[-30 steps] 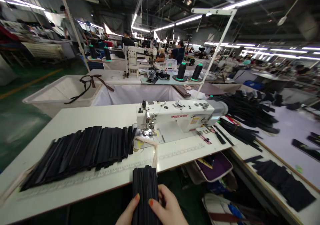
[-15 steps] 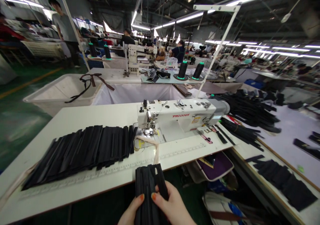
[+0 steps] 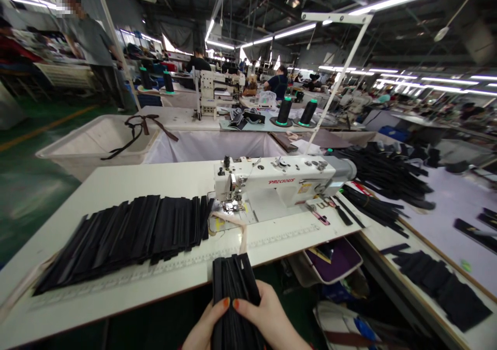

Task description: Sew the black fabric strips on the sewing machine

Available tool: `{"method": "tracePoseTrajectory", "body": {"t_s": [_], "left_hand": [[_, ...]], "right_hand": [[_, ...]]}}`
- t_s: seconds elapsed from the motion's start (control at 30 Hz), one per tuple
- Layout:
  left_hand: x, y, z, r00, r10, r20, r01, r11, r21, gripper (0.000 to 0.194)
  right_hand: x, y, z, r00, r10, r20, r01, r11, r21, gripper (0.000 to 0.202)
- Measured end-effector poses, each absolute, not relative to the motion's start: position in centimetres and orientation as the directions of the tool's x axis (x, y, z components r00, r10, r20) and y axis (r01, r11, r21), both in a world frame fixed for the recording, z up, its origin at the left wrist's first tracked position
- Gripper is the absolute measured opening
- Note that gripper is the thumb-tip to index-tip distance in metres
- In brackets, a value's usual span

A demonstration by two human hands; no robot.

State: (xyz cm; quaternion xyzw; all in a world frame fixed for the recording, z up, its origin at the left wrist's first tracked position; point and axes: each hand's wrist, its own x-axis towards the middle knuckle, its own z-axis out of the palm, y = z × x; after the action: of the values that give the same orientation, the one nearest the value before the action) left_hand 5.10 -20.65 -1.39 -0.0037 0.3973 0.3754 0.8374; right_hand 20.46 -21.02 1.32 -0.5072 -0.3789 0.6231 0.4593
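Observation:
A bundle of black fabric strips [image 3: 234,277] stands between my two hands, just off the front edge of the sewing table. My left hand [image 3: 205,324] grips it from the left, its thumb pressed on the near face. From the right, my right hand [image 3: 267,314] clasps the same bundle, and the two thumbs almost meet. The other fingers are mostly hidden behind the strips. Beyond my hands is a white sewing machine [image 3: 275,179], with a pale tape [image 3: 233,219] by its needle. A long overlapping row of black strips [image 3: 128,236] lies on the table to the left.
Along the front of the sewing table [image 3: 112,176] runs a printed ruler scale [image 3: 166,265]. Snips [image 3: 319,214] lie right of the machine. More black pieces [image 3: 442,288] cover the right-hand table. A white bin [image 3: 73,150] stands behind at left. A person [image 3: 93,44] stands in the aisle.
My thumbs have moved closer together on the bundle, and its strips sit more tightly side by side. The person in the aisle has shifted left and nearer.

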Motion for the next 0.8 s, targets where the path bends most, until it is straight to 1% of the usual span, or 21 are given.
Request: {"method": "tracePoseTrajectory", "body": {"t_s": [0.13, 0.23, 0.37, 0.43, 0.53, 0.67, 0.73, 0.8], "left_hand": [[4.6, -21.3, -2.1, 0.517, 0.558, -0.649, -0.589, 0.782, 0.204, 0.064], [4.5, -21.5, -2.2, 0.565, 0.541, -0.624, -0.567, 0.803, 0.183, 0.06], [4.6, -21.5, -2.2, 0.547, 0.553, -0.628, -0.577, 0.793, 0.196, 0.06], [4.6, -21.5, -2.3, 0.543, 0.547, -0.637, -0.575, 0.795, 0.192, 0.063], [4.6, -21.6, -2.5, 0.552, 0.52, -0.651, -0.563, 0.809, 0.169, 0.067], [4.7, -21.7, -2.5, 0.529, 0.51, -0.679, -0.57, 0.806, 0.161, 0.067], [4.7, -21.7, -2.4, 0.507, 0.516, -0.69, -0.58, 0.796, 0.169, 0.066], [4.7, -21.7, -2.4, 0.508, 0.514, -0.692, -0.581, 0.797, 0.166, 0.067]], "right_hand": [[20.6, -21.1, 1.1, -0.028, 0.943, -0.331, -0.182, -0.33, -0.926, 0.045], [20.6, -21.1, 1.3, -0.028, 0.938, -0.344, -0.161, -0.344, -0.925, 0.047], [20.4, -21.3, 1.9, 0.023, 0.963, -0.268, -0.109, -0.265, -0.958, 0.041], [20.3, -21.6, 2.2, 0.031, 0.972, -0.235, -0.087, -0.231, -0.969, 0.042], [20.3, -21.7, 2.4, 0.007, 0.968, -0.252, -0.054, -0.251, -0.966, 0.047], [20.7, -21.7, 2.2, 0.005, 0.961, -0.277, 0.025, -0.277, -0.961, 0.044], [20.9, -21.7, 1.7, -0.001, 0.955, -0.295, -0.012, -0.295, -0.955, 0.044], [20.9, -21.7, 1.1, -0.012, 0.944, -0.329, -0.111, -0.328, -0.938, 0.047]]}}
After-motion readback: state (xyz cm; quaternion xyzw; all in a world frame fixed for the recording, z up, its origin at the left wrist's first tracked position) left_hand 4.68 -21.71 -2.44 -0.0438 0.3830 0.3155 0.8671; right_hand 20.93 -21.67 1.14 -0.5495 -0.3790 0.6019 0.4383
